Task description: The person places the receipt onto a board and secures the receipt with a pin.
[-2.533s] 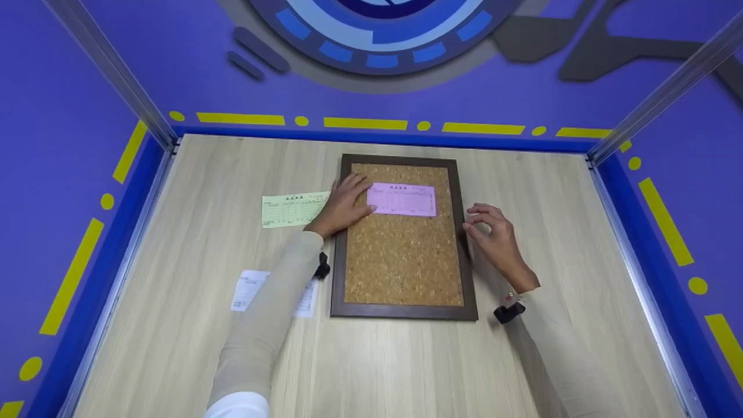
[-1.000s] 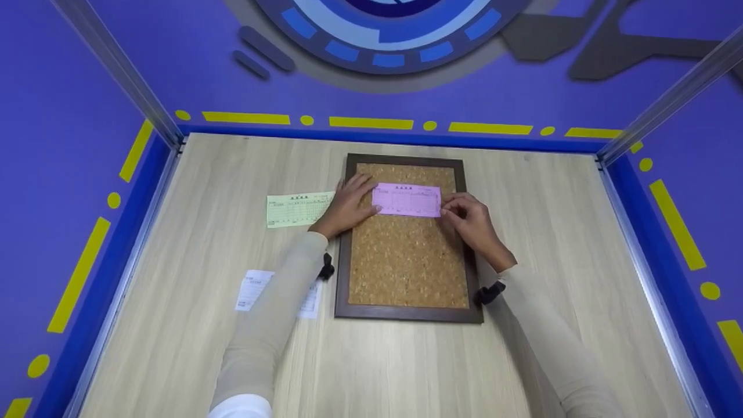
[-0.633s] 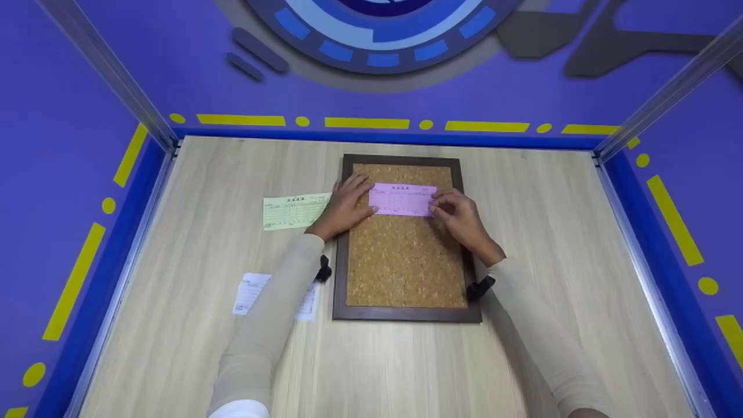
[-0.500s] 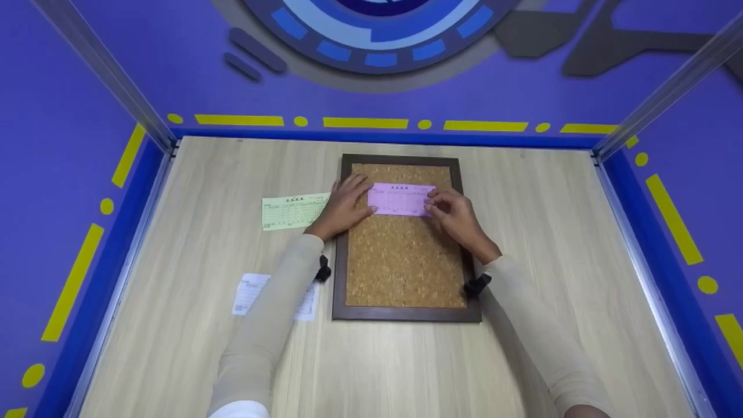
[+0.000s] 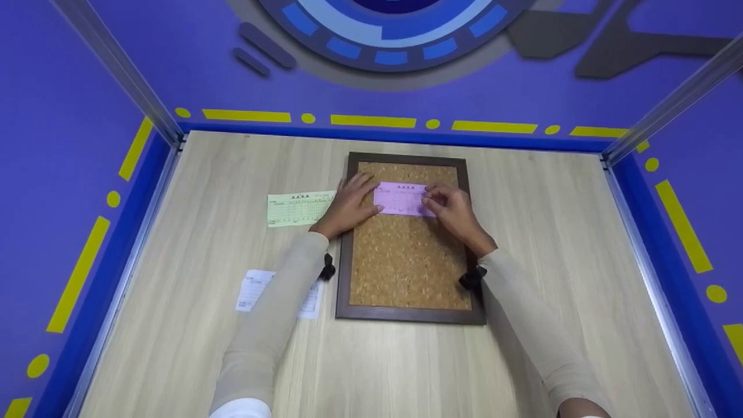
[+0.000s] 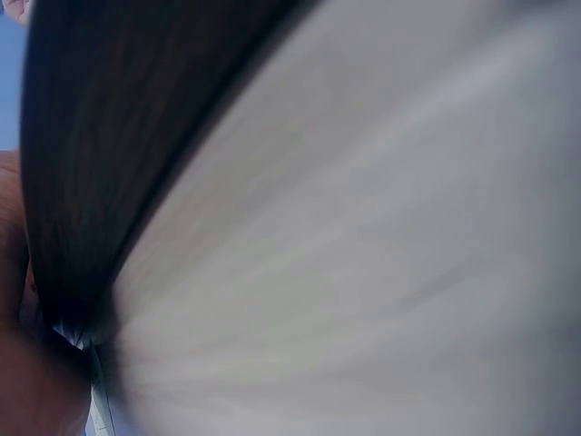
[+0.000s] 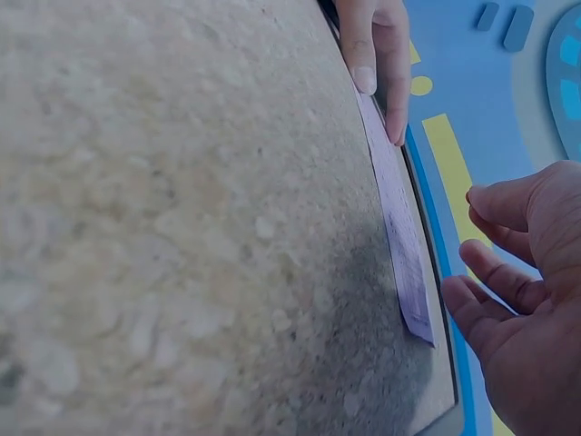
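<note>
A pink printed slip (image 5: pixel 399 198) lies across the upper part of a cork board (image 5: pixel 409 261) with a dark brown frame. My left hand (image 5: pixel 350 206) rests spread over the left frame edge, fingertips and thumb at the slip's left end. Over the slip's right end hovers my right hand (image 5: pixel 455 212), fingers curled and fingertips brought together. In the right wrist view, a tiny reddish thing (image 7: pixel 469 194) shows at these fingertips, its kind too small to make out. There the slip looks flat, and the right fingers stand off its surface.
On the wooden table (image 5: pixel 400 366) left of the board lie a green printed slip (image 5: pixel 296 209), partly under the left hand, and a white printed slip (image 5: pixel 253 288), partly behind the left forearm. Blue walls (image 5: pixel 64 174) enclose the table's back and sides.
My right hand has moved left from beside the board's right frame to over the pink slip's right end, and it still inches left. The left hand stays at the slip's left end.
</note>
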A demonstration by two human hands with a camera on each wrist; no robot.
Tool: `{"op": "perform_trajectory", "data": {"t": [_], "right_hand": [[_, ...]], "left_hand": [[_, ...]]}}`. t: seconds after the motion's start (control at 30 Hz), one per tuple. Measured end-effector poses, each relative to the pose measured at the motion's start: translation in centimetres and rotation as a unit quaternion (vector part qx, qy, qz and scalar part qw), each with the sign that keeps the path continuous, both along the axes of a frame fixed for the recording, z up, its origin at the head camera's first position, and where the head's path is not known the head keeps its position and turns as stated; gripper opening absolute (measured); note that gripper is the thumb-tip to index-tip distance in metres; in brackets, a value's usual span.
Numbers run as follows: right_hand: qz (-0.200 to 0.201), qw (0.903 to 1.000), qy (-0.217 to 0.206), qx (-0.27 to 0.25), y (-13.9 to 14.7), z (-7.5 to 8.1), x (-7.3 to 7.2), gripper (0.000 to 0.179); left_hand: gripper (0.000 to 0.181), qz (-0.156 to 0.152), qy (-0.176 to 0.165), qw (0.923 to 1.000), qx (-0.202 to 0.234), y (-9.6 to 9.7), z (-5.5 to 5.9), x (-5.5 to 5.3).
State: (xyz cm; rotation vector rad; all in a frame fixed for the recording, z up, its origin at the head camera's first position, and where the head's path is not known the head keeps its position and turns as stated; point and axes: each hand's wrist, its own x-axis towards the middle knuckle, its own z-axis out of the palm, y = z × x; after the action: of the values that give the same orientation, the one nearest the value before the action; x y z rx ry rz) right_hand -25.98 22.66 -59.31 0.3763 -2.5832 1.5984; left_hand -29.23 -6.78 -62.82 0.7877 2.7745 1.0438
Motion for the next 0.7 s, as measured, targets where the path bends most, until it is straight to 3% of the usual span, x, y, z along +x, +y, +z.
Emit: {"op": "perform_trajectory", "data": {"t": [0.4, 0.7], "right_hand": [[-0.007, 0.9998, -0.012, 0.013, -1.1, 0.4, -1.6, 0.006], [-0.015, 0.9995, -0.027, -0.012, -1.5, -0.1, -2.1, 0.007]], "left_hand": [[0.069, 0.004, 0.001, 1.0, -0.003, -0.1, 0.2, -0.1], [0.07, 0.002, -0.002, 1.0, -0.008, 0.1, 0.3, 0.1]]}}
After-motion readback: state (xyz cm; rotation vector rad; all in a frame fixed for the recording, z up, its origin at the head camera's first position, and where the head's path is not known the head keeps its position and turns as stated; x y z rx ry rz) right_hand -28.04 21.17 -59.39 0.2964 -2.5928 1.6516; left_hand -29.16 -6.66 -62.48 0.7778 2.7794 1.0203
